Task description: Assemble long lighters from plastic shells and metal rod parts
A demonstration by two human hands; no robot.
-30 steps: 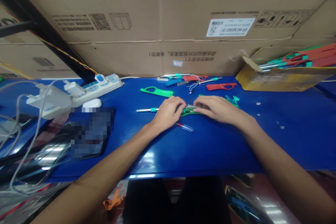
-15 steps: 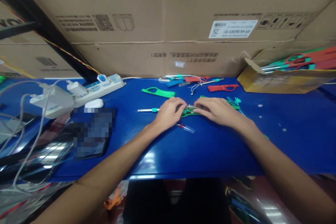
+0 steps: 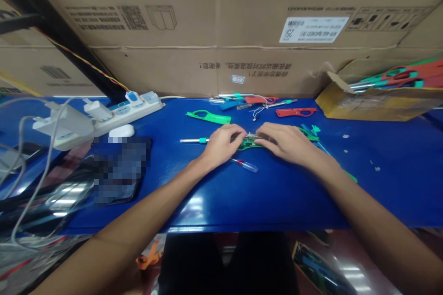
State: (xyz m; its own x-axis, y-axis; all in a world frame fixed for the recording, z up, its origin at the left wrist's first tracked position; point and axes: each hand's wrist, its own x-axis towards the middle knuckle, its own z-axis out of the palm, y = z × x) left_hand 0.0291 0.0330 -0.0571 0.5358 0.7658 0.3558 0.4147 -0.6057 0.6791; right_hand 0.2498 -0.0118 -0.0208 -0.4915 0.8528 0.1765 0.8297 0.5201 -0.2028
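A green long-necked lighter [image 3: 250,143] lies flat on the blue table, its inner parts partly showing between my hands. Its metal tube with a teal collar [image 3: 194,140] sticks out to the left, past my fingers. My left hand [image 3: 224,142] is closed on the lighter's left part, thumb and fingertips bent in. From the other side, my right hand [image 3: 285,142] grips it with curled fingers, hiding much of that end. Just below my left hand lies a small screwdriver [image 3: 246,165] with a clear and red handle. A green lighter shell [image 3: 208,116] rests above.
Loose lighter parts lie at the back beside a red shell [image 3: 296,112]. An open carton [image 3: 374,104] of lighters stands at the right. Leftward are a power strip [image 3: 114,117], a white case [image 3: 121,132] and a phone [image 3: 121,170]. A large cardboard box [image 3: 194,64] walls the back.
The view has shifted slightly. Both hands keep their hold on the green lighter, with only slight finger movement.
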